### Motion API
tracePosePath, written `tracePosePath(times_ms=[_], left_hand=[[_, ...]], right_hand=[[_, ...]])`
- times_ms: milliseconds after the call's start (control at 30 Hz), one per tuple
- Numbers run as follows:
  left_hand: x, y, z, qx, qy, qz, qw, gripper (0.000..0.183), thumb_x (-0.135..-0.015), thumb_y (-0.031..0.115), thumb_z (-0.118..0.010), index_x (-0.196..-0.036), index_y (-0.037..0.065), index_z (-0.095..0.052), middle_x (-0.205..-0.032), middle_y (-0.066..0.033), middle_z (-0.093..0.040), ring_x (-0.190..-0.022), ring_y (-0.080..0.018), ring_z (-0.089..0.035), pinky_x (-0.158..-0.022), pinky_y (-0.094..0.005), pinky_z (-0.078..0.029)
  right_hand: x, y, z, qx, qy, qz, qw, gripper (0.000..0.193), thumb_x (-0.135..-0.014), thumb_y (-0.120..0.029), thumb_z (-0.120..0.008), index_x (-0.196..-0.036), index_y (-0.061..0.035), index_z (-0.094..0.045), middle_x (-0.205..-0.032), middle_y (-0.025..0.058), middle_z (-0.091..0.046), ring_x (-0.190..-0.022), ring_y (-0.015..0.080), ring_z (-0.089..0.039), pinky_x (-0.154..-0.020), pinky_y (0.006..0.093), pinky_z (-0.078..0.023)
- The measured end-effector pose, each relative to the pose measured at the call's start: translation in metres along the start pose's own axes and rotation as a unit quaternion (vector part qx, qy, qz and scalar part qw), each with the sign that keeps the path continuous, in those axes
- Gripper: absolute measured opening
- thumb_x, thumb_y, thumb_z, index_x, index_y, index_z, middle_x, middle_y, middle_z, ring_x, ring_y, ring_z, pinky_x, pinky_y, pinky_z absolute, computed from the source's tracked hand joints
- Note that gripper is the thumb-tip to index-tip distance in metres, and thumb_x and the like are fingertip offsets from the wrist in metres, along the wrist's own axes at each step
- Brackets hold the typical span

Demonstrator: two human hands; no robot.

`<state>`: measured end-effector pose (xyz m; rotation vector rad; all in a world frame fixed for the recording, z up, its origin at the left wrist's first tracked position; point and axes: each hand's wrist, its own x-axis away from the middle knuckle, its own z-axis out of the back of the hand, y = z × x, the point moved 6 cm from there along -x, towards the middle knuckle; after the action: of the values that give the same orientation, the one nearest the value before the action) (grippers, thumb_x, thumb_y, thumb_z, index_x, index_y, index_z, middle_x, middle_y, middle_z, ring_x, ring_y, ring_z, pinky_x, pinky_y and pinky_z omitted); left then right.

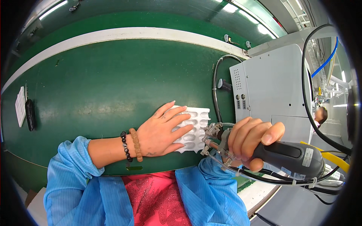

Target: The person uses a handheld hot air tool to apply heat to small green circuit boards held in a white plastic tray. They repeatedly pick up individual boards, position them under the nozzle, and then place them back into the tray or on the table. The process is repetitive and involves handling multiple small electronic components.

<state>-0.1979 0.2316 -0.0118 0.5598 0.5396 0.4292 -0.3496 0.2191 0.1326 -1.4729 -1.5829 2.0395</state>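
Note:
My left hand (160,130) lies flat, fingers spread, over the left part of a white moulded tray (194,130) with rows of rounded hollows. In my right hand (254,141) is a dark grey handheld power tool (290,156), probably an electric screwdriver, gripped around its body. A metal head with thin tubes (217,141) sits at the tool's front end, beside the tray's right edge. Whether its tip touches the tray I cannot tell. My left palm hides part of the tray, and what its covered hollows hold does not show.
The tray rests on a green worktop (124,75) with a white raised rim (151,33). A grey metal machine box (273,83) stands at the right, with black cables (215,81) looping beside it. At the far left are a black flat object (30,115) and a white piece (20,107).

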Motion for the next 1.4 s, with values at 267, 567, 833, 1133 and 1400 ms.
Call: tracePosePath(times_ms=[267, 567, 833, 1133, 1400], left_hand=[[-0.002, 0.002, 0.000, -0.002, -0.003, -0.010, 1.000, 0.055, -0.080, 0.035, -0.073, -0.127, 0.009, -0.059, -0.136, -0.0151, -0.051, -0.135, -0.0342, -0.042, -0.117, -0.0550, -0.025], [0.000, 0.001, 0.001, 0.001, 0.004, -0.001, 1.000, 0.057, -0.079, 0.034, -0.074, -0.129, 0.011, -0.059, -0.137, -0.0144, -0.052, -0.134, -0.0345, -0.044, -0.116, -0.0555, -0.027], [0.002, 0.000, 0.001, -0.008, 0.006, 0.006, 1.000, 0.057, -0.078, 0.034, -0.074, -0.129, 0.012, -0.059, -0.137, -0.0139, -0.052, -0.135, -0.0339, -0.043, -0.116, -0.0554, -0.027], [0.000, 0.002, 0.001, -0.005, 0.002, -0.002, 1.000, 0.056, -0.078, 0.034, -0.074, -0.128, 0.013, -0.060, -0.137, -0.0137, -0.052, -0.136, -0.0337, -0.042, -0.116, -0.0553, -0.026], [0.001, 0.002, 0.001, -0.011, 0.005, -0.003, 1.000, 0.057, -0.078, 0.034, -0.074, -0.129, 0.013, -0.060, -0.137, -0.0140, -0.051, -0.136, -0.0339, -0.042, -0.116, -0.0555, -0.027]], right_hand=[[0.002, -0.006, -0.004, 0.014, 0.019, 0.009, 1.000, 0.067, -0.079, -0.039, -0.082, -0.122, -0.0027, -0.046, -0.070, 0.0061, -0.062, -0.056, 0.0201, -0.062, -0.051, 0.0335, -0.052], [0.004, -0.007, -0.006, 0.065, 0.050, 0.009, 0.997, 0.062, -0.081, -0.036, -0.082, -0.119, -0.0015, -0.046, -0.073, 0.0099, -0.064, -0.060, 0.0228, -0.064, -0.056, 0.0348, -0.053], [0.011, -0.010, -0.011, 0.092, 0.173, 0.023, 0.980, 0.049, -0.084, -0.019, -0.080, -0.114, -0.0005, -0.046, -0.071, 0.0106, -0.061, -0.059, 0.0225, -0.061, -0.056, 0.0344, -0.051], [0.013, -0.012, -0.018, 0.136, 0.190, 0.076, 0.969, 0.043, -0.086, -0.018, -0.079, -0.107, 0.0008, -0.047, -0.063, 0.0068, -0.057, -0.047, 0.0178, -0.055, -0.044, 0.0292, -0.046], [0.013, -0.004, -0.014, 0.126, 0.162, 0.026, 0.978, 0.044, -0.083, -0.008, -0.079, -0.108, 0.0021, -0.045, -0.063, 0.0094, -0.058, -0.049, 0.0186, -0.057, -0.047, 0.0303, -0.048]])
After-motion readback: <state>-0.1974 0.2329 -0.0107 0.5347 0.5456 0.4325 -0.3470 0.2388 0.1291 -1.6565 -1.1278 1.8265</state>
